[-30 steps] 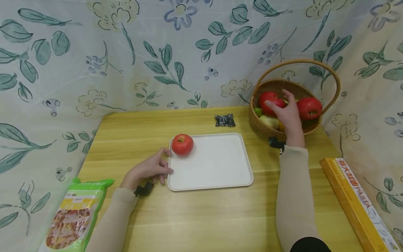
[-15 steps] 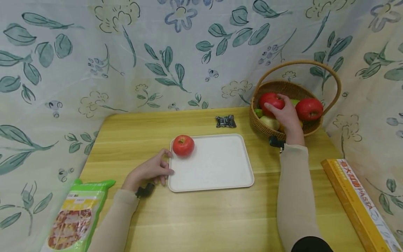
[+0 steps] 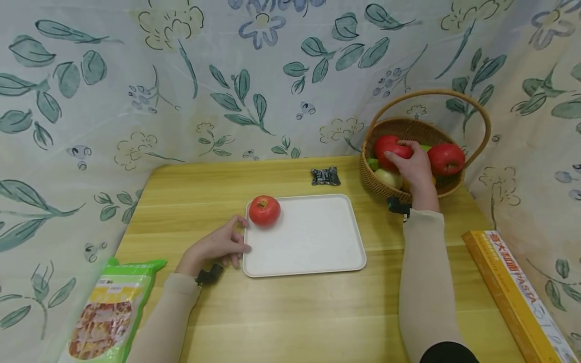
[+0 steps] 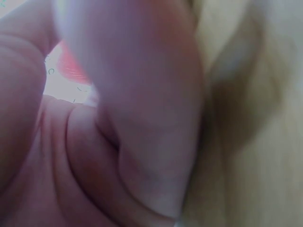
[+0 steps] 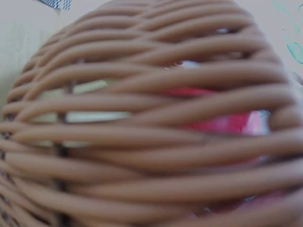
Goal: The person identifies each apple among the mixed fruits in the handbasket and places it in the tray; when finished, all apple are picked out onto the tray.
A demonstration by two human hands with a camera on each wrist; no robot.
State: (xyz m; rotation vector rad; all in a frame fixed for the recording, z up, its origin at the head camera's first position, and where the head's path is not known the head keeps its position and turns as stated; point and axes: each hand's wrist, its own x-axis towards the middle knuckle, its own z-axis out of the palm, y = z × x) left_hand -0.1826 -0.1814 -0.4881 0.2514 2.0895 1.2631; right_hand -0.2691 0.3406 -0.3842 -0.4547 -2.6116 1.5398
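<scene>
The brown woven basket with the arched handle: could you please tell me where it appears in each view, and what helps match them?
Head: the brown woven basket is at upper right.
Left wrist: not in it.
Right wrist: the basket's weave fills most of the picture.
Shared landmark, head and right wrist: the pale rounded fruit, apparently glimpsed between strands at left.

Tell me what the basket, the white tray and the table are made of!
The basket looks like wicker: smooth, woven strands show. The tray seems smooth plastic, from its even white face and thin rim, though maybe coated metal. The table shows yellowish, streaky grain and soft shine: wood, or wood-look print.
</scene>
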